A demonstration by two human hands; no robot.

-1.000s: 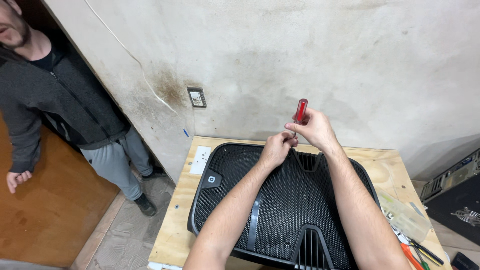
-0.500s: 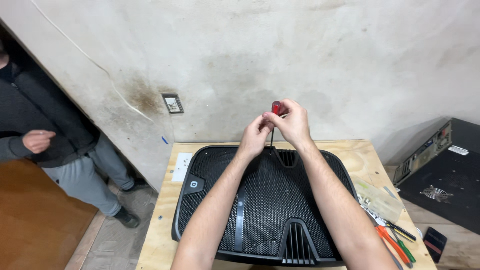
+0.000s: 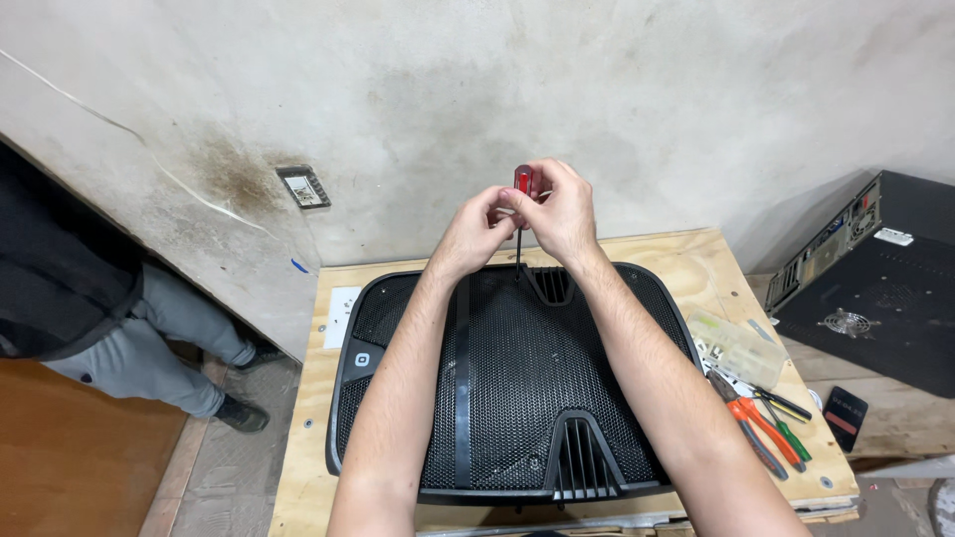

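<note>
A red-handled screwdriver (image 3: 521,182) stands upright, its tip down at the far edge of a large black speaker (image 3: 507,383) that lies grille up on a wooden table (image 3: 696,268). My right hand (image 3: 559,211) wraps the handle near its top. My left hand (image 3: 477,231) pinches the handle from the left, fingertips meeting the right hand. Both forearms stretch over the mesh grille.
To the right of the speaker lie a clear plastic parts box (image 3: 734,345), orange-handled pliers (image 3: 761,433) and small screwdrivers (image 3: 786,418). A black computer case (image 3: 875,288) rests further right. A person in grey trousers (image 3: 149,338) stands at the left by the wall.
The view has shifted so the speaker sits more central. Both hands stay on the screwdriver, which now stands more upright. The person at the left has moved partly out of view.
</note>
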